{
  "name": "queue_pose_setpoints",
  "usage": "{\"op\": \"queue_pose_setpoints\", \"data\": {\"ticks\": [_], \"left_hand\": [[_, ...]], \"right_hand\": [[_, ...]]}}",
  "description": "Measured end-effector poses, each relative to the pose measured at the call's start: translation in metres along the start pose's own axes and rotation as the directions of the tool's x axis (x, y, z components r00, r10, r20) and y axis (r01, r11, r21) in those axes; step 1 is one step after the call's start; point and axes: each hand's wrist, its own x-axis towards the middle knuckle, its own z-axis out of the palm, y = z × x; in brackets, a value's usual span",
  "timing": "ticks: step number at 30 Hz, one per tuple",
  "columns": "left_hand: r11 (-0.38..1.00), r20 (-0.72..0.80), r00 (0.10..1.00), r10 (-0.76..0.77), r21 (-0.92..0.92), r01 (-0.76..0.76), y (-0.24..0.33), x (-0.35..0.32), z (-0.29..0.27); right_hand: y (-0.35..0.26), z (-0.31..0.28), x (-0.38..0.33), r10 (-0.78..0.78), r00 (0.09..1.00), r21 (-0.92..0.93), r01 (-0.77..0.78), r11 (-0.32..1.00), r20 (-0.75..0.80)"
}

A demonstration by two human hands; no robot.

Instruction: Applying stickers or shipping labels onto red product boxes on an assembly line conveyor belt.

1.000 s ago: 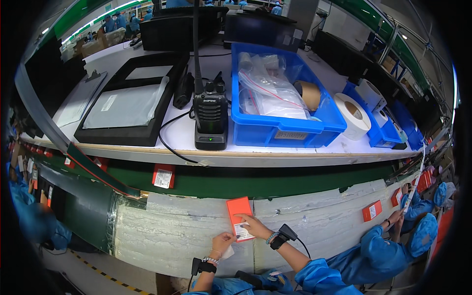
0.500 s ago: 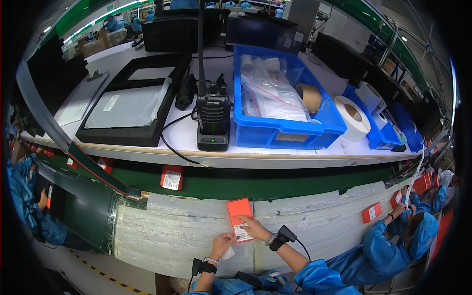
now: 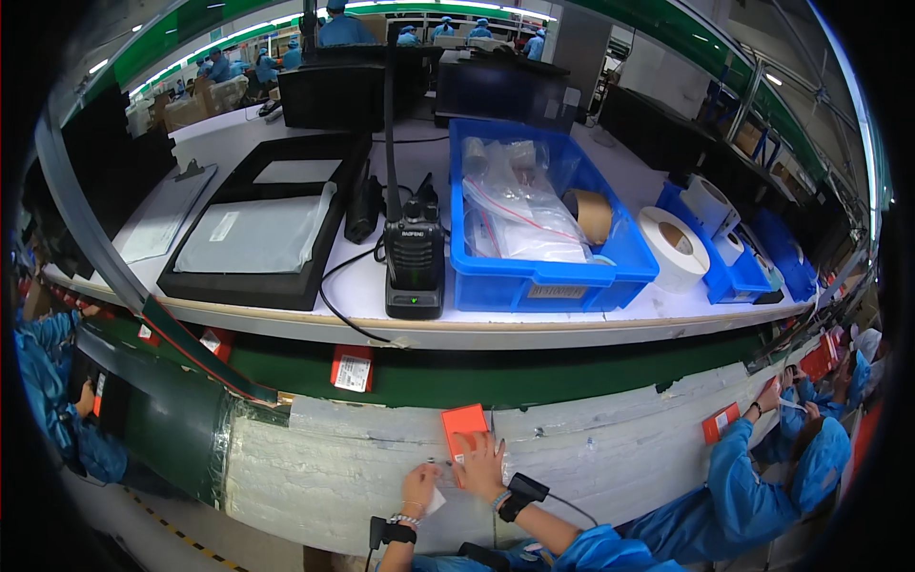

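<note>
My right hand (image 3: 479, 462) lies flat with fingers spread on the lower part of an orange card (image 3: 464, 425), pressing it against the pale padded surface (image 3: 591, 458) in front of me; the card's upper half shows above my fingertips. My left hand (image 3: 417, 486) sits just beside the right, to its left, fingers curled around a small white slip (image 3: 435, 502); how tightly it pinches I cannot tell. Both wrists carry dark bands, the right one (image 3: 519, 494) trailing a thin cable, and my sleeves are blue.

Above my hands, beyond the padded strip, runs a green band with a red-and-white tag (image 3: 352, 369) fixed to it, up and to the left of the card. Higher still stands a white bench holding a black handheld radio (image 3: 414, 272) upright in its charger, a blue bin (image 3: 543, 224) of bagged parts to its right, and a black tray (image 3: 257, 234) with a clear bag to its left. A roll of white labels (image 3: 673, 248) stands right of the bin.

Far to my right, another person in blue holds a hand (image 3: 767, 393) near a second orange card (image 3: 721, 422) on the same padded surface.
</note>
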Motion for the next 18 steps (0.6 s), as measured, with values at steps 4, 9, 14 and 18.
{"op": "queue_pose_setpoints", "data": {"ticks": [4,9,14,18], "left_hand": [[0.977,-0.233,0.971,-0.061,0.184,0.106,-0.006,0.034,-0.047],[0.92,-0.521,0.843,0.138,0.382,0.085,0.017,0.091,-0.088],[0.83,-0.476,0.871,0.123,0.53,0.173,0.023,0.131,-0.098],[0.787,-0.484,0.847,0.22,0.602,0.14,0.012,0.167,-0.083]], "right_hand": [[-0.014,0.005,0.015,0.247,0.966,-0.02,-0.249,0.968,-0.073],[0.046,0.009,-0.003,0.368,0.93,0.098,-0.365,0.926,-0.017],[0.19,-0.002,-0.047,0.708,0.664,-0.147,-0.746,0.65,-0.24],[0.211,-0.014,-0.059,0.638,0.71,-0.149,-0.695,0.704,-0.297]]}}
